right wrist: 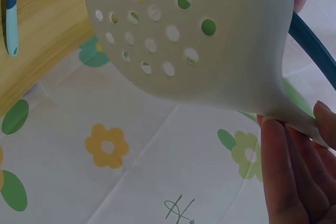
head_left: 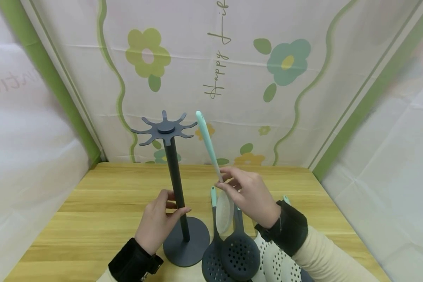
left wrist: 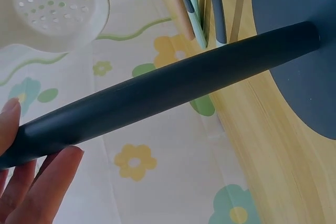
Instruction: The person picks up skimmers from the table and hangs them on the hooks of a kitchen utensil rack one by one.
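A dark utensil stand stands upright, its pole rising from a round base to a ring of hooks. Thumb and fingers of my left hand grip the pole's lower half. In my right hand I pinch a white skimmer by its neck, its mint handle pointing up beside the hooks and its head hanging down. Round holes pierce the skimmer head in the right wrist view. The left wrist view has the same skimmer apart from the pole.
Two dark perforated skimmers lie at the front of the wooden table, right of the base. White perforated utensils lie beside them, partly behind my right forearm. A flowered cloth hangs at the back and sides.
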`<action>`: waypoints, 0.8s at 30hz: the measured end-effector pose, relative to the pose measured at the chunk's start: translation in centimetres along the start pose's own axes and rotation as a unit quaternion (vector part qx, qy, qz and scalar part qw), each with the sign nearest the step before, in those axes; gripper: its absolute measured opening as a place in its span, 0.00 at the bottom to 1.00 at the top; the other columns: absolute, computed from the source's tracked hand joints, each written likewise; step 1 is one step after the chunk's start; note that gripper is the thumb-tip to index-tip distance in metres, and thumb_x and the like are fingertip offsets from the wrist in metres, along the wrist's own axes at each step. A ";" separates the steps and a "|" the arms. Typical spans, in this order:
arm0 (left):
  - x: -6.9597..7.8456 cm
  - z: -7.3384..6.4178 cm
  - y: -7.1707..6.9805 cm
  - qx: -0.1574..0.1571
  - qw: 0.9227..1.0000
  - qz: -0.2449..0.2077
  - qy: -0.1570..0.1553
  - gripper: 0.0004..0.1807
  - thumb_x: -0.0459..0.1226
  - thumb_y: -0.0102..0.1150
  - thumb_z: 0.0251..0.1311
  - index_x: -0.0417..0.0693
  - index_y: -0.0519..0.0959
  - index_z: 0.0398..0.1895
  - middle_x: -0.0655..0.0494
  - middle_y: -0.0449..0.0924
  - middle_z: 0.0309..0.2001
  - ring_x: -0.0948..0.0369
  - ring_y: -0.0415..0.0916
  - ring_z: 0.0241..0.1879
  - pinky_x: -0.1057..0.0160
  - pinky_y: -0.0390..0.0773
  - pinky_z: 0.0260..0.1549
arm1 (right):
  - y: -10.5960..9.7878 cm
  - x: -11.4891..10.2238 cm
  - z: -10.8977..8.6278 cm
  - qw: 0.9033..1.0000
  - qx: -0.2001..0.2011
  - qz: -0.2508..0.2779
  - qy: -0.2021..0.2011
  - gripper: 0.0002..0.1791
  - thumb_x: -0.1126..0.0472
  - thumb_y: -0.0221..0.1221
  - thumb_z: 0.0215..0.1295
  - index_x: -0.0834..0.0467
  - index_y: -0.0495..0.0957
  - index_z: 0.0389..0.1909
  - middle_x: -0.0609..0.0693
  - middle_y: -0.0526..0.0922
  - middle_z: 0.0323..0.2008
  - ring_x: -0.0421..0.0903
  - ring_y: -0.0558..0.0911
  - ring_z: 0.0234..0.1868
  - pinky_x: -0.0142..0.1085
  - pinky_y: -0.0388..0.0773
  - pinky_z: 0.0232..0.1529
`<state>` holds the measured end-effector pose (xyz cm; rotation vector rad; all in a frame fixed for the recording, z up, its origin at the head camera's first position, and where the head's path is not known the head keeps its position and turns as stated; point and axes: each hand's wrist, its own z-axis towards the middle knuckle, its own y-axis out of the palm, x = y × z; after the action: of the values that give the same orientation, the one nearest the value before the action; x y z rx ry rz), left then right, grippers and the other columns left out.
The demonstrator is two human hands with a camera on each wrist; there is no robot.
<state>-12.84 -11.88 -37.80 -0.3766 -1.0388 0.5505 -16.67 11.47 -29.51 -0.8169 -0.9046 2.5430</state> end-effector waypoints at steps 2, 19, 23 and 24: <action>0.0 0.0 0.0 0.000 1.000 -0.003 -0.001 0.20 0.34 0.69 0.57 0.43 0.72 0.50 0.51 0.82 0.41 0.57 0.85 0.38 0.76 0.83 0.34 | 0.1 0.1 0.0 1.000 -0.002 0.000 0.000 0.16 0.68 0.67 0.61 0.63 0.80 0.50 0.52 0.88 0.33 0.41 0.87 0.28 0.28 0.85 0.32; -0.3 -0.3 0.3 0.002 1.000 -0.002 0.000 0.21 0.31 0.68 0.58 0.43 0.71 0.52 0.51 0.82 0.42 0.58 0.85 0.39 0.75 0.83 0.35 | 1.7 -0.1 -0.3 1.000 -0.028 0.002 -0.004 0.15 0.67 0.67 0.61 0.62 0.80 0.49 0.53 0.88 0.34 0.42 0.88 0.30 0.27 0.85 0.34; -0.3 -0.2 0.2 0.002 1.000 -0.004 0.004 0.21 0.32 0.68 0.59 0.43 0.71 0.53 0.51 0.82 0.43 0.57 0.85 0.39 0.75 0.83 0.35 | 2.0 -0.4 -0.2 0.999 -0.033 0.009 -0.003 0.16 0.67 0.66 0.62 0.63 0.80 0.51 0.54 0.88 0.35 0.44 0.89 0.31 0.27 0.85 0.35; -0.3 -0.2 0.2 0.001 1.000 -0.004 0.003 0.21 0.32 0.67 0.59 0.43 0.71 0.53 0.50 0.82 0.43 0.57 0.85 0.39 0.75 0.83 0.35 | 2.2 -0.5 -0.2 0.999 -0.034 0.012 -0.003 0.16 0.67 0.66 0.62 0.63 0.79 0.51 0.54 0.88 0.35 0.44 0.89 0.31 0.27 0.85 0.35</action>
<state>-12.84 -11.88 -38.22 -0.3713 -1.0329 0.5431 -16.42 9.72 -30.83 -0.8457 -0.9930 2.5480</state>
